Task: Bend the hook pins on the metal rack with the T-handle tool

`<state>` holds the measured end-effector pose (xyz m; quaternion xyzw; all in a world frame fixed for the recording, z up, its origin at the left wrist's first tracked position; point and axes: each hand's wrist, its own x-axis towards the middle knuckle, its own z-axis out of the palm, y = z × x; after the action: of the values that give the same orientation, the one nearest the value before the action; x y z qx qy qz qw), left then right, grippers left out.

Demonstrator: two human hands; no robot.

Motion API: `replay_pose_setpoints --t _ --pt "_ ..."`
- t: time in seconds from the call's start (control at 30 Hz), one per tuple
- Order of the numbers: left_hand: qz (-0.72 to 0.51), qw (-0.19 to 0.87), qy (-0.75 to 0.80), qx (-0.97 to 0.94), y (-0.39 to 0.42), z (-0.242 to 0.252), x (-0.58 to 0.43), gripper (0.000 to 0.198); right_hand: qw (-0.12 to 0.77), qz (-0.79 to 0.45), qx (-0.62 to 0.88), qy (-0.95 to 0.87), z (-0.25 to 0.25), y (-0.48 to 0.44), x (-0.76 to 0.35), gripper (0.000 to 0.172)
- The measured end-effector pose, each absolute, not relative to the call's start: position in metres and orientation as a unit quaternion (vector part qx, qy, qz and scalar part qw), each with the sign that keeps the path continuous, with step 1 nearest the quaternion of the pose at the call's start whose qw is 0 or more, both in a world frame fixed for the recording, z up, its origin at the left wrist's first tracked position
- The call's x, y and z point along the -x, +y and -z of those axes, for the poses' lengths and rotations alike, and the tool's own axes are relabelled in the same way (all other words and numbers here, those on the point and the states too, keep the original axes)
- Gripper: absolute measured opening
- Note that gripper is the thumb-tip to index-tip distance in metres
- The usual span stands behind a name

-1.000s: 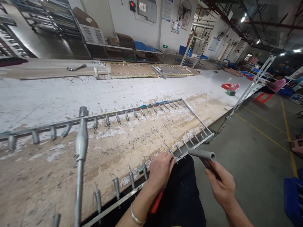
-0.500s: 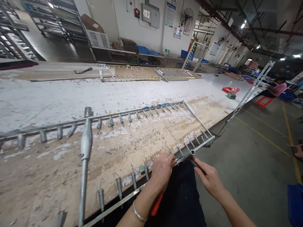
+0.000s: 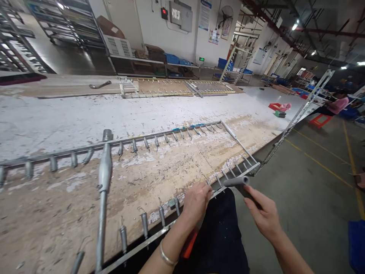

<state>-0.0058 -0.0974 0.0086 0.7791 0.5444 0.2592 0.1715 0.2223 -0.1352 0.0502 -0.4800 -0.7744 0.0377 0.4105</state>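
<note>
My right hand (image 3: 266,217) grips a hammer (image 3: 236,182) whose grey, tube-like head has a hollow round end. The hammer head is just above the near rail of a metal frame (image 3: 154,239). My left hand (image 3: 198,199), fingers closed in a pinch, rests at that same rail, left of the hammer; what lies between its fingertips is too small to make out. Several metal springs with wire hooks, such as this spring (image 3: 161,216), line both rails. A grey crossbar (image 3: 104,171) with a thick upper part joins the rails on the left.
The frame lies on a worn worktable (image 3: 182,167), a small green block (image 3: 172,203) near its edge. An upright metal frame (image 3: 296,110) leans at the right. Further back are a wrench (image 3: 99,84), another spring frame (image 3: 162,88) and a red tray (image 3: 274,107). A person (image 3: 338,104) sits far right.
My right hand has lifted the hammer up and to the right, away from the rail beside my left hand. The left hand stays nearly where it was.
</note>
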Motion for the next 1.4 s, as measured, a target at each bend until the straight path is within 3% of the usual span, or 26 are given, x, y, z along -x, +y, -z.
replay_pose_setpoints --t 0.1,0.23,0.4,0.57,0.73,0.9,1.07,1.27,1.4 --pt "-0.258 0.171 0.55 -0.775 -0.097 -0.009 0.006 0.022 0.45 -0.01 0.478 -0.754 -0.045 -0.136 -0.221 0.034" --pt "-0.254 0.181 0.545 -0.778 -0.097 -0.011 0.006 0.024 0.311 -0.101 0.463 -0.824 -0.046 -0.134 -0.22 0.037" --pt "-0.257 0.183 0.537 -0.783 -0.097 -0.012 0.008 0.024 0.43 -0.037 0.478 -0.765 -0.047 -0.134 -0.22 0.034" --pt "-0.258 0.203 0.522 -0.787 -0.095 -0.012 0.009 0.026 0.297 -0.114 0.462 -0.828 -0.05 -0.132 -0.217 0.035" --pt "-0.255 0.191 0.523 -0.791 -0.095 -0.013 0.009 0.026 0.415 -0.054 0.45 -0.789 -0.056 -0.13 -0.212 0.034" --pt "-0.266 0.192 0.505 -0.798 -0.095 -0.013 0.01 0.033 0.276 -0.096 0.452 -0.843 -0.06 -0.126 -0.213 0.036" --pt "-0.272 0.182 0.505 -0.799 -0.095 -0.01 0.01 0.026 0.387 -0.055 0.457 -0.799 -0.063 -0.125 -0.215 0.033" --pt "-0.272 0.202 0.506 -0.793 -0.095 -0.011 0.013 0.024 0.239 -0.089 0.468 -0.846 -0.061 -0.121 -0.213 0.036" --pt "-0.269 0.207 0.498 -0.798 -0.094 -0.01 0.015 0.024 0.329 -0.098 0.46 -0.819 -0.069 -0.119 -0.22 0.034"
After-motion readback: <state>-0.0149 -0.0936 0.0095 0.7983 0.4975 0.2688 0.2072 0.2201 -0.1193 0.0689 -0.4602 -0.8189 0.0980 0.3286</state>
